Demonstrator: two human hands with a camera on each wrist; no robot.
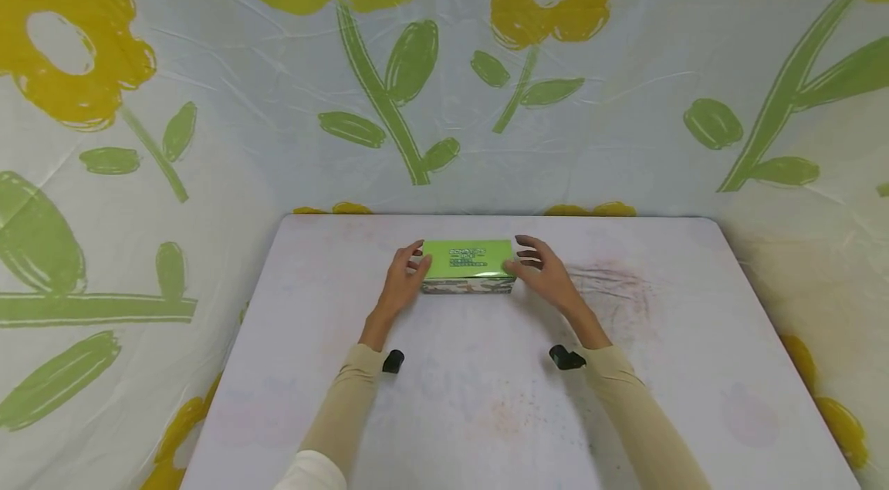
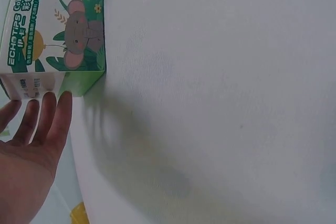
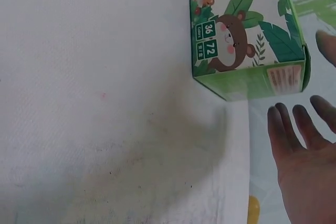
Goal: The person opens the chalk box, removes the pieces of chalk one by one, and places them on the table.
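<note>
A green-topped box of colored chalk (image 1: 468, 262) sits toward the back of the table, its long side facing me. Cartoon animals cover the box front, an elephant (image 2: 79, 35) in the left wrist view and a bear (image 3: 228, 43) in the right wrist view. My left hand (image 1: 401, 276) is at the box's left end, fairly straight fingertips (image 2: 48, 100) right at that end panel. At the opposite end is my right hand (image 1: 549, 274), its thumb by the top corner. In the right wrist view its spread fingers (image 3: 299, 121) show a gap from the end panel.
The white tabletop (image 1: 444, 382) has dark smudges (image 1: 611, 285) to the right of the box and faint coloured stains nearer me. Behind the table and at both sides hangs a flower-printed cloth (image 1: 278, 89). Each wrist bears a small black camera (image 1: 566, 357).
</note>
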